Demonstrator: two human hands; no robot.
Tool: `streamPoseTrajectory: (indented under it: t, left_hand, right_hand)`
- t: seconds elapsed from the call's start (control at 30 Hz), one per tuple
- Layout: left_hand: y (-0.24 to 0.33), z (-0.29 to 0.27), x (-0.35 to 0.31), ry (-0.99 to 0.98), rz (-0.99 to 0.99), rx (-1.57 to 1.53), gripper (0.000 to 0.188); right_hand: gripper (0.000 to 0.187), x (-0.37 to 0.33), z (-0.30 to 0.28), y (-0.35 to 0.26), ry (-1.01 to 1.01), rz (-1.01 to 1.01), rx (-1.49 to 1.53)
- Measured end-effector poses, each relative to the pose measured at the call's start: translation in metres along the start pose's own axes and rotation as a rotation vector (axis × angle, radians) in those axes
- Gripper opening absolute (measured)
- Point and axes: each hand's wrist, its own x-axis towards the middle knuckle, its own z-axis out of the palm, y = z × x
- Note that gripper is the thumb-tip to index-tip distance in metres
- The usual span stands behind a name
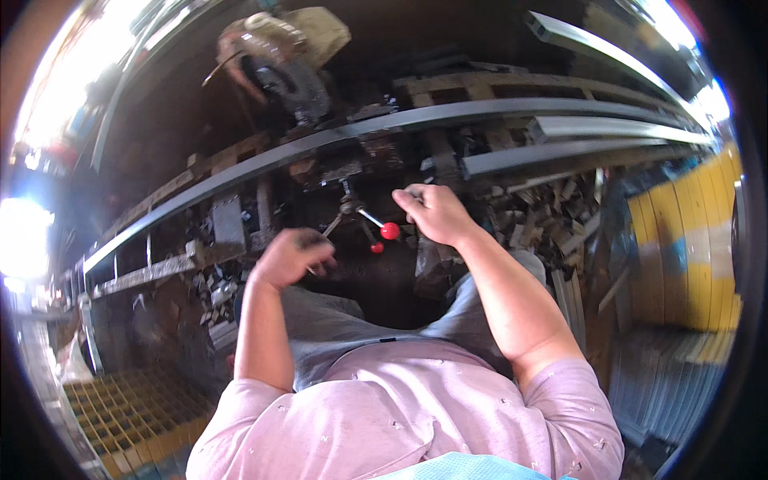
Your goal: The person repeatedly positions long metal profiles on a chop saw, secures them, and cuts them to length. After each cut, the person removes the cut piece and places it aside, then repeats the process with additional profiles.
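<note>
The left hand's fingers (310, 240) are smeared by motion and bend inward, their tips dark; how far open they are cannot be told. A small pale bit (312, 270) shows beside them, too blurred to say whether it is held. The right hand (432, 214) has its fingers curled, thumb and forefinger toward the left; the palm is turned away, so any grip inside is hidden. Between the hands, apart from the right one, sits a spoked handle (348, 208) with one red knob (390, 231) near the right hand and another (377, 248) lower down in shadow. Its mounting is lost in the dark.

Beyond it, a long grey bar (408, 118) runs across, its far right end hard to separate from other bars. Scrap pieces (552, 210) lie heaped below right. At lower left is a yellow gridded crate (136, 412); what its cells hold cannot be made out. A machine (296, 88) at the top is blurred.
</note>
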Motion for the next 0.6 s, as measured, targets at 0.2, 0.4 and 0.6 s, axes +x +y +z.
streamPoseTrajectory:
  t: [0.2, 0.4, 0.6]
  left_hand:
    - [-0.027, -0.121, 0.04, 0.94, 0.152, -0.548, 0.022]
    - [-0.096, -0.219, 0.106, 1.375, -0.051, -0.39, 0.03]
    - [-0.067, -0.2, 0.126, 1.058, -0.285, -0.341, 0.047]
  right_hand:
    - [0.053, 0.01, -0.005, -0.017, -0.068, -0.056, 0.019]
    - [0.051, 0.022, 0.007, -0.028, -0.17, -0.098, 0.106]
    - [0.051, 0.032, 0.009, -0.026, -0.188, -0.038, 0.128]
